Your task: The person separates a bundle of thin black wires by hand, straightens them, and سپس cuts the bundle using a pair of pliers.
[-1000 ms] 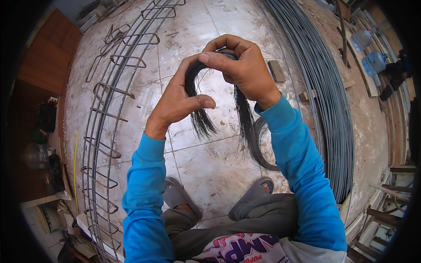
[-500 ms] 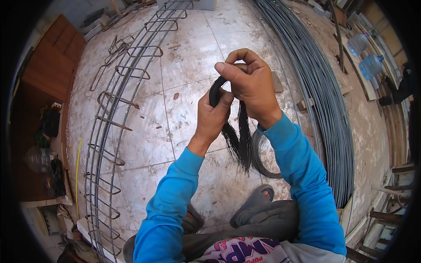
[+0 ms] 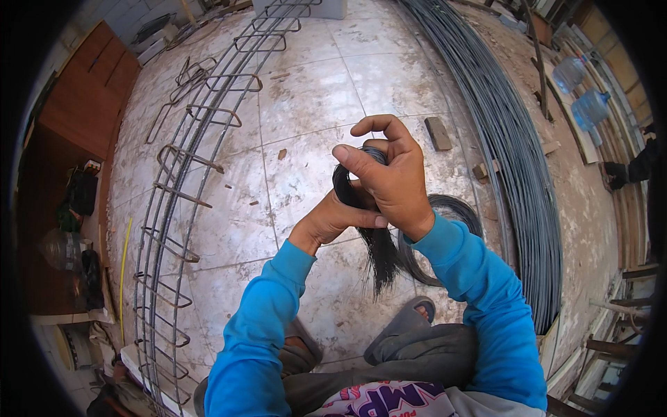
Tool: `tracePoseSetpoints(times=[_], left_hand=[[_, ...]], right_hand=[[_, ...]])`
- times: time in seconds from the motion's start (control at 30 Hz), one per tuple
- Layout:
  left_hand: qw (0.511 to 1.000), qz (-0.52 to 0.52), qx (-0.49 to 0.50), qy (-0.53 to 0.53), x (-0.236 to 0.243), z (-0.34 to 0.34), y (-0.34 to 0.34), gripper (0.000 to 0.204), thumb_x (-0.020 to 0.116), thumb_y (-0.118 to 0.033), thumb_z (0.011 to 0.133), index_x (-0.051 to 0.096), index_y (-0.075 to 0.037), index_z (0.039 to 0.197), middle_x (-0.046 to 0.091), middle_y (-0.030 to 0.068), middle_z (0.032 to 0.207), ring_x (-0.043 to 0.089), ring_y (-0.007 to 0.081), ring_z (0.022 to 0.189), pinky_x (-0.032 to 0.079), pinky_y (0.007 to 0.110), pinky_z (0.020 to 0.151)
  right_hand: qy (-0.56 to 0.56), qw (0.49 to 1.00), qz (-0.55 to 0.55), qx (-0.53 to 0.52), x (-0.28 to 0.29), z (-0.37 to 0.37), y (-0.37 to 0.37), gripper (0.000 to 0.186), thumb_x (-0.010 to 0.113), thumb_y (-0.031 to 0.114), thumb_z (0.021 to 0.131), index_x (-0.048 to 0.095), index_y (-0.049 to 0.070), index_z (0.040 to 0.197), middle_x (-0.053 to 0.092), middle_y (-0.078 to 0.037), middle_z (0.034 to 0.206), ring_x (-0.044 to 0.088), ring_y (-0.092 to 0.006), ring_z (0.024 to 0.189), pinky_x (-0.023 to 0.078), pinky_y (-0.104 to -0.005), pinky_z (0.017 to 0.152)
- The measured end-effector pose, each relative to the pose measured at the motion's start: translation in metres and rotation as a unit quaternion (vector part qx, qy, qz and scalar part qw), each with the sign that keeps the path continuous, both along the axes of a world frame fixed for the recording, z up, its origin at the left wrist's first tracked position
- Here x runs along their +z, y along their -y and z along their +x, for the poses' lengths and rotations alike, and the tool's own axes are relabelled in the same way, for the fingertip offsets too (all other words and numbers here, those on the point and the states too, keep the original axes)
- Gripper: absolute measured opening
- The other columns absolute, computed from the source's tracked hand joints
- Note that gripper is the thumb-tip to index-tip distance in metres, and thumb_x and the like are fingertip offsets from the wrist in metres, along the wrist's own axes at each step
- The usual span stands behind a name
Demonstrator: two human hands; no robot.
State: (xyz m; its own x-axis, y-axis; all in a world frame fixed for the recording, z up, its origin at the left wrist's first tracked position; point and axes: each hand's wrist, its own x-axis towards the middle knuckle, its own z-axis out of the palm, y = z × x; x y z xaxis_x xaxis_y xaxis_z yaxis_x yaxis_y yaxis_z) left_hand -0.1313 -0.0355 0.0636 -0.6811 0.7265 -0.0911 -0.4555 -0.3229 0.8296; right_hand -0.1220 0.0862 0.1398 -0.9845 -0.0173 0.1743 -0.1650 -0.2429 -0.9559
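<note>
Both hands meet at the centre of the view over a bundle of thin black tie wires (image 3: 375, 243). The right hand (image 3: 392, 177) pinches its folded top between thumb and curled fingers, while the left hand (image 3: 333, 217) closes round it just below — loose ends hang toward 6 o'clock. A rebar cage (image 3: 184, 187) lies at 9 o'clock, a long stack of steel rods (image 3: 517, 160) at 2 o'clock — two grey sandals (image 3: 399, 323) sit below.
</note>
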Motion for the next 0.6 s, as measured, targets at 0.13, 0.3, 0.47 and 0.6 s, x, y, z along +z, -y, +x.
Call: tracePoseSetpoints(times=[0.13,0.3,0.47,0.6], left_hand=[[1.0,-0.002,0.025,0.009,0.001,0.013,-0.008,0.041,0.076,0.001,0.068,0.06,-0.002,0.106,0.065,0.0035,0.092,0.061,0.0122,0.082,0.049,0.026,0.075],[0.999,-0.025,0.016,-0.033,0.019,0.007,-0.007,0.047,0.073,0.001,0.066,0.056,-0.005,0.109,0.06,0.0014,0.087,0.058,0.0108,0.077,0.048,0.026,0.066],[0.995,-0.055,0.008,-0.08,0.019,0.009,-0.009,0.048,0.074,-0.002,0.066,0.057,-0.005,0.11,0.06,0.0026,0.094,0.058,0.0115,0.083,0.049,0.026,0.068],[0.987,-0.104,0.068,-0.102,0.024,0.027,-0.021,0.042,0.072,-0.003,0.065,0.057,-0.002,0.104,0.056,0.0009,0.091,0.054,0.0102,0.084,0.046,0.025,0.068]], right_hand=[[-0.101,0.945,0.309,-0.021,-0.011,-0.007,-0.022,0.047,0.073,0.029,0.079,0.051,0.002,0.11,0.063,-0.009,0.078,0.056,-0.0129,0.065,0.046,-0.0279,0.059],[-0.059,0.986,0.13,0.082,0.005,-0.007,-0.029,0.079,0.075,0.039,0.07,0.041,0.004,0.132,0.049,-0.016,0.125,0.056,-0.0236,0.105,0.045,-0.0364,0.091],[0.068,0.973,-0.026,0.217,0.012,0.008,-0.034,0.067,0.079,0.033,0.064,0.052,0.003,0.118,0.059,-0.015,0.11,0.059,-0.0253,0.103,0.047,-0.0392,0.093],[0.012,0.981,-0.031,0.194,-0.001,0.016,-0.035,0.017,0.067,0.016,0.083,0.061,0.001,0.085,0.062,-0.008,0.08,0.059,-0.0143,0.076,0.049,-0.0288,0.073]])
